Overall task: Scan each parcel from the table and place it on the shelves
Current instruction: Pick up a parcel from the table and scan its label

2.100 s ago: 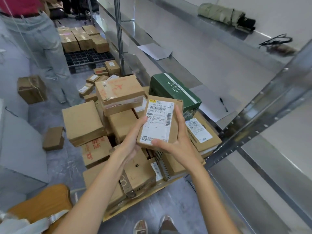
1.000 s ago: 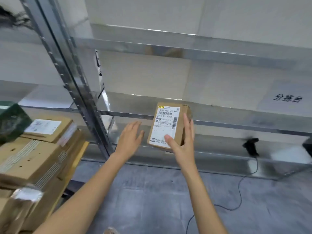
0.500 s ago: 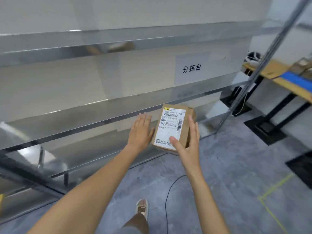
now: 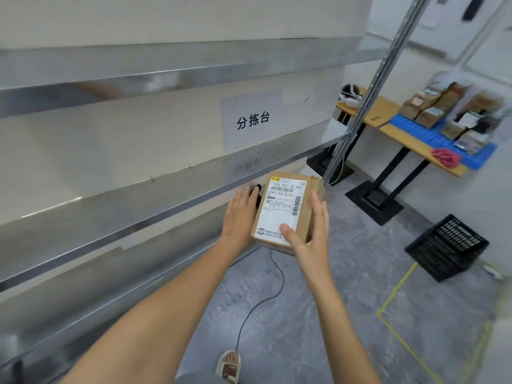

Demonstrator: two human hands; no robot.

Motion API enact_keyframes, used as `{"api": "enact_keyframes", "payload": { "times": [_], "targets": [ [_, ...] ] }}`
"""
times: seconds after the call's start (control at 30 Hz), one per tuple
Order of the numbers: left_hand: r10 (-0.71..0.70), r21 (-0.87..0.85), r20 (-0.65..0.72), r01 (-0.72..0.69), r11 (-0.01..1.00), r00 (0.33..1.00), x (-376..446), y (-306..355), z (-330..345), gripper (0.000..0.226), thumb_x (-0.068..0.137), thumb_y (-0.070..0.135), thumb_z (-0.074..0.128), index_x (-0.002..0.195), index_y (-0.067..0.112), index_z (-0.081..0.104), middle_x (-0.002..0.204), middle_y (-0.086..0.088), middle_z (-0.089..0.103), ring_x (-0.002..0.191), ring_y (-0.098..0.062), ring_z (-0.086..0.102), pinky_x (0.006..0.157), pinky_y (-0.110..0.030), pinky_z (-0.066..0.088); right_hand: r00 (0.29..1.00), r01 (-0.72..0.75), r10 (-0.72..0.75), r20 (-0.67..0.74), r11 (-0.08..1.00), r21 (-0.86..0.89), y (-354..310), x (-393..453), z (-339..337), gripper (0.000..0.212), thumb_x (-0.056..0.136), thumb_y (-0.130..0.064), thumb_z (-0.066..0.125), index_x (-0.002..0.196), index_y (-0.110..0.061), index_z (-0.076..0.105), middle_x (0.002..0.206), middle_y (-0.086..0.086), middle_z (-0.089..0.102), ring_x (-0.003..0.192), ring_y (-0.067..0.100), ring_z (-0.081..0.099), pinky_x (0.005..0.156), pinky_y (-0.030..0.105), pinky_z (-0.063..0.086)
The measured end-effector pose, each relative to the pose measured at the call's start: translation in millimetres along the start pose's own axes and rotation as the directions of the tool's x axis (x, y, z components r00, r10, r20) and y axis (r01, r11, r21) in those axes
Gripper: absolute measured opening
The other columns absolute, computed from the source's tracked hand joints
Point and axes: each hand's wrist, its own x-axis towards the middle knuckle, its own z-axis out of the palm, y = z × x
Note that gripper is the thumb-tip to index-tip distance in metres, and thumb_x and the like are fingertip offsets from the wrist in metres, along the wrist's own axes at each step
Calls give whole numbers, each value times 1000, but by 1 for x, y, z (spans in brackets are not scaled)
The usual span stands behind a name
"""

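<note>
since half a second ago the left hand (image 4: 240,214) has slid off the parcel (image 4: 286,210) toward a black scanner (image 4: 256,193) – fingers straight. right hand (image 4: 311,236) grips the parcel, thumb on its label – held before the shelf (image 4: 116,217), above the floor.

Bare shelf (image 4: 116,195) surface lies open to the left; a dark scanner (image 4: 256,191) (partly hidden) and the steel upright (image 4: 360,106) crowd its right end.

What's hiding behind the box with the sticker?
Behind the box, a black scanner peeks out on the shelf beside the left hand. The box covers the rest.
</note>
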Motion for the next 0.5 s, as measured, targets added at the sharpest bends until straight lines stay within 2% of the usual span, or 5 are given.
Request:
{"api": "enact_keyframes", "payload": {
  "times": [0.17,0.27,0.33,0.4,0.5],
  "targets": [
    [25,-18,40,-24,1000,999,52,13,12,67,109,28,46,163,13,9,171,-9,9,159,-27,2,127,-43,6,997,-43,42,-60,999,-6,19,45,-8,85,78,-30,71,145,-58,27,168,-5,8,134,-29,8,92,-11,17],
    [41,-48,66,-38,998,997,70,18,19,63,111,31,39,163,13,8,172,-7,8,159,-24,3,127,-43,8,995,-75,75,-64,997,0,30,65,-13,84,78,-30,71,145,-56,26,167,-5,9,149,-7,8,95,-10,16],
    [48,-50,74,-44,998,996,78,20,24,62,111,31,38,163,14,8,172,-5,8,159,-23,4,126,-42,10,995,-81,82,-58,997,12,37,79,-17,84,79,-30,71,144,-58,26,167,-6,9,151,-1,6,100,-5,17],
    [38,-46,91,-34,998,995,89,21,29,62,111,30,37,163,14,7,172,-6,8,158,-23,5,126,-42,10,994,-92,92,-52,996,19,44,94,-21,85,79,-31,71,144,-59,26,167,-7,9,151,0,8,102,2,18],
    [18,-56,96,-12,998,995,108,28,38,60,111,30,35,163,13,8,171,-7,10,158,-23,6,126,-42,10,994,-102,103,-45,994,37,57,118,-31,85,78,-31,72,145,-59,26,167,-7,10,150,-3,10,102,3,17]
  ]
}}
